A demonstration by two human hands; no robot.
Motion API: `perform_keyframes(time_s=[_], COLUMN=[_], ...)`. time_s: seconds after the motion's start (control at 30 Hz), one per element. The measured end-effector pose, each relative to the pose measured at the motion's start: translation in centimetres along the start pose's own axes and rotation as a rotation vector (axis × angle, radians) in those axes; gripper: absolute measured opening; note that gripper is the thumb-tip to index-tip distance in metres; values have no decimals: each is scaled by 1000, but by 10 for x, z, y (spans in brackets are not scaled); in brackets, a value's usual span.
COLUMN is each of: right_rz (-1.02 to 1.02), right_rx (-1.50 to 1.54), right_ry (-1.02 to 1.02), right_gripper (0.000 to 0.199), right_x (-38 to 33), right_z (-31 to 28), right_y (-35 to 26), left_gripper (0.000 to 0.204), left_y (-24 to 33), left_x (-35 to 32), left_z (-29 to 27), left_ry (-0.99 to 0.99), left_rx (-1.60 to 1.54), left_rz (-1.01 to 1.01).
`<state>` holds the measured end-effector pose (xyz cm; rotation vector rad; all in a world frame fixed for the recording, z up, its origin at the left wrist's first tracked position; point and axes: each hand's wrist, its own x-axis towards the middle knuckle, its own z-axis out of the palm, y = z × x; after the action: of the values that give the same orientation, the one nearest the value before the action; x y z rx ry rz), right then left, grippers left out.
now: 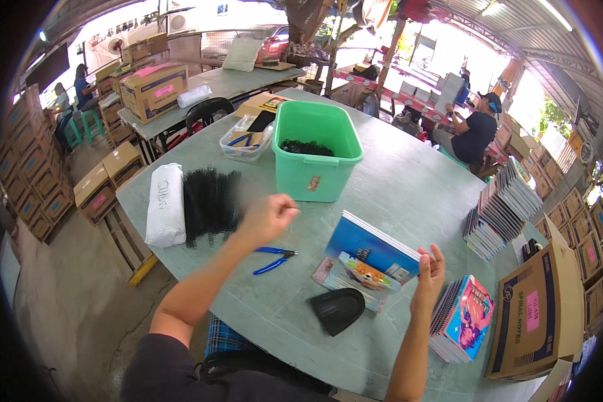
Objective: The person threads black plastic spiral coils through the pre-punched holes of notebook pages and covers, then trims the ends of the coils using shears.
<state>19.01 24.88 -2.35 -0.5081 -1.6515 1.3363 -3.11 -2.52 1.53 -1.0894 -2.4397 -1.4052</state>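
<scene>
My right hand [427, 278] grips the right end of a blue-covered notebook [372, 244], thumb on its front and fingers behind. It stands tilted on edge, with no coil visible along its top. Beneath its lower edge lies another notebook [362, 273] with an animal picture on its cover. My left hand [271, 218] is raised beside a pile of black spiral coils [211, 204], fingers curled together. Motion blur hides what it may hold. Blue-handled cutters [275, 259] lie below the left hand. A black rounded block [338, 311] sits in front of the notebooks.
A green bin [318, 177] containing black coils stands mid-table, beside a clear tool box [244, 144]. At left lies a white wrapped bundle [165, 204]. Spiral notebooks [465, 318] and a carton [539, 311] stand at right. Another person [476, 134] sits at the far right.
</scene>
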Motion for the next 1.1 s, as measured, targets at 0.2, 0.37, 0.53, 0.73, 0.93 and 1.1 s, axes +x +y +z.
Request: perform_keyframes(time_s=[0.2, 0.37, 0.53, 0.73, 0.93, 1.1], right_rz=[122, 85, 21, 41, -384, -432], right_rx=[99, 45, -123, -66, -495, -898], right_ry=[164, 188, 241, 201, 338, -89], right_gripper=[31, 28, 31, 31, 44, 36], right_x=[11, 4, 4, 9, -36, -173], right_z=[44, 34, 41, 41, 26, -31], right_y=[23, 18, 23, 24, -21, -27], left_gripper=[32, 32, 33, 23, 21, 32], left_y=[-127, -151, -157, -132, -109, -89], left_x=[-18, -24, -14, -29, -52, -33], left_z=[-19, 8, -25, -60, -110, -114], left_ry=[-83, -167, -22, 371, 473, 392], left_rx=[688, 753, 677, 244, -759, -1414], left_rz=[-368, -445, -493, -334, -349, -205])
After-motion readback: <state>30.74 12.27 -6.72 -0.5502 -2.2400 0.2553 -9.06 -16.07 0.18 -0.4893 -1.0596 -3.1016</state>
